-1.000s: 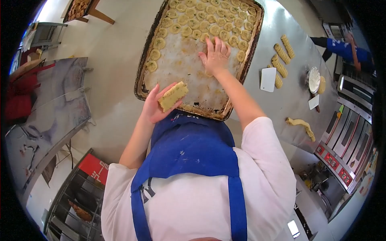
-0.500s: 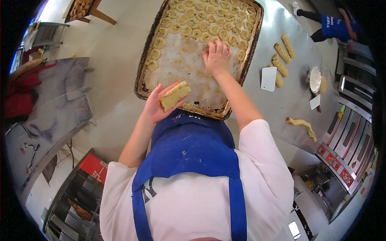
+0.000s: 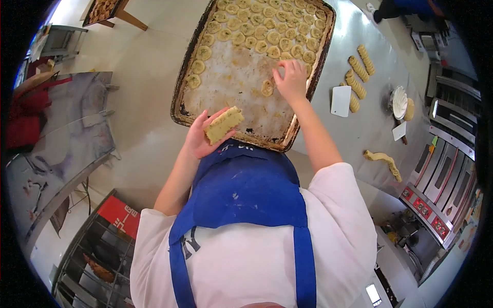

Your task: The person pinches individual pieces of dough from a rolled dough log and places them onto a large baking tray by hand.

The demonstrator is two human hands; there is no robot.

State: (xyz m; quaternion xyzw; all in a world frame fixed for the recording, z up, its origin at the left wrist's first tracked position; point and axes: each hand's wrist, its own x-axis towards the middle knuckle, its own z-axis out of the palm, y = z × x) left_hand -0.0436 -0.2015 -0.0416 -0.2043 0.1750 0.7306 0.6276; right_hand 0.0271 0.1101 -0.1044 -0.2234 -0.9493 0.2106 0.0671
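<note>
A dark-rimmed baking tray (image 3: pixel 179 97) holds rows of round, flat dough slices over its far part. My left hand (image 3: pixel 199 137), at the tray's near left corner, holds a thick block of sliced dough (image 3: pixel 224 124). Over the right side of the tray is my right hand (image 3: pixel 291 79), its fingers bent together; whether a slice is between the fingertips is too small to tell. One separate dough slice (image 3: pixel 267 88) lies just left of that hand, apart from the rows.
On the metal table (image 3: pixel 359 138) right of the tray are several dough rolls (image 3: pixel 356 84), a white scraper (image 3: pixel 341 101), a white bowl (image 3: pixel 399 102) and a twisted dough strip (image 3: pixel 383 160). Ovens (image 3: pixel 436 185) stand at the right. A co-worker (image 3: pixel 411 7) is at the top right.
My right hand has moved right and toward me from the slice rows, uncovering slices there and the separate slice. My left hand keeps the dough block. The co-worker has moved toward the top edge.
</note>
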